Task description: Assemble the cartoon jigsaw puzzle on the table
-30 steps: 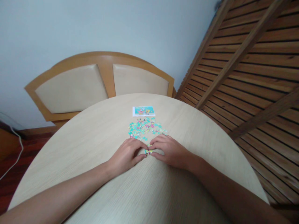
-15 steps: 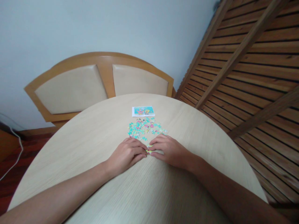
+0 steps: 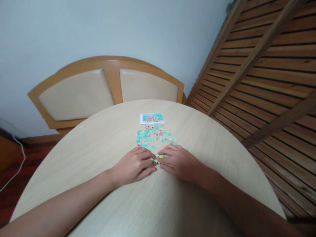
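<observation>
A small cluster of yellow, white and red jigsaw puzzle pieces (image 3: 158, 160) lies on the table between my fingertips. My left hand (image 3: 135, 166) holds the cluster's left side, its fingers bent and the thumb a little lower on the tabletop. From the right, my right hand (image 3: 179, 162) grips the same pieces, with thumb and fingers on either side of them. My fingertips cover part of the cluster. Just beyond both hands is a loose spread of turquoise, pink and yellow puzzle pieces (image 3: 148, 135). Behind that lies a reference picture card (image 3: 152, 118) with two cartoon figures.
The round pale wooden table (image 3: 98, 141) carries everything. A wooden bench back with cream padding (image 3: 79, 93) stands beyond its far edge, against the wall. To the right leans a slatted wooden screen (image 3: 259, 72). A white cable (image 3: 23, 158) hangs at the left.
The fingers of both hands have shifted slightly on the small cluster, and the left thumb has dropped away from it. The loose pieces and the card lie as before.
</observation>
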Action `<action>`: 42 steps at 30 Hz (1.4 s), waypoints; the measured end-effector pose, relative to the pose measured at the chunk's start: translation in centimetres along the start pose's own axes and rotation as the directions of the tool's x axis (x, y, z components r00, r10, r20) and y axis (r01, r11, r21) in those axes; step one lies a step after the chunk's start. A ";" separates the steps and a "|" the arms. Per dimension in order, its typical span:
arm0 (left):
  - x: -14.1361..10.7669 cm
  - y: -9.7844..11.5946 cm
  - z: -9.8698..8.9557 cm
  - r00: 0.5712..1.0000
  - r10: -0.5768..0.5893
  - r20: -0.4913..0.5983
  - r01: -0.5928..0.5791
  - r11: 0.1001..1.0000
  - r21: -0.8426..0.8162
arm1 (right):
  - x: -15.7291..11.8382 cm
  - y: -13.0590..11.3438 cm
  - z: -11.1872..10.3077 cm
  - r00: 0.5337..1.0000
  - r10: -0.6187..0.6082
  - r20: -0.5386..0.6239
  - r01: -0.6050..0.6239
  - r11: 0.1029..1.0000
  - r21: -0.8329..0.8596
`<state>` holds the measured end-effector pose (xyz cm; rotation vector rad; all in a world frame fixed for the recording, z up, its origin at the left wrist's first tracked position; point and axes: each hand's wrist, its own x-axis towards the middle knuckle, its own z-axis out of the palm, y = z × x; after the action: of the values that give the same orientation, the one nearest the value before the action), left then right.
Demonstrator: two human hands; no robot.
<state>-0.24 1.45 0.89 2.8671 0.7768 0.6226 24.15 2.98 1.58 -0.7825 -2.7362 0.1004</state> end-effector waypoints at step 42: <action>0.3 3.8 -2.3 0.807 -0.539 0.241 0.401 0.800 0.447 | 0.0 -0.1 -0.3 0.997 0.042 0.070 -0.050 0.992 0.116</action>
<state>0.82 -1.69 3.84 2.7631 1.6214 -0.1358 24.20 2.94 1.88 -0.8233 -2.7462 0.2997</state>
